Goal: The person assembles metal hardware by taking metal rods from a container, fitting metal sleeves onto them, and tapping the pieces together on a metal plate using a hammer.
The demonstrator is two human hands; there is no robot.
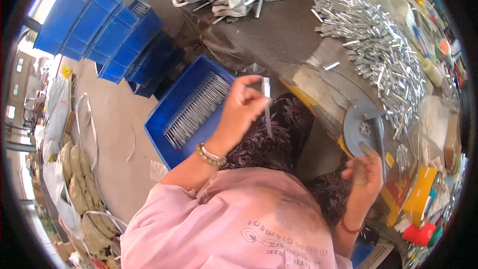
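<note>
A worker's left hand [244, 100] pinches a thin metal rod [267, 107] upright above the lap, beside a blue crate of rods [191, 107], while the right hand [366, 169] grips a press lever [379, 142] well to its right.

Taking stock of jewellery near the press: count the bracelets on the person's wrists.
2: a beaded bracelet on the left wrist, a red bracelet on the right wrist. Sleeves may hide others.
</note>
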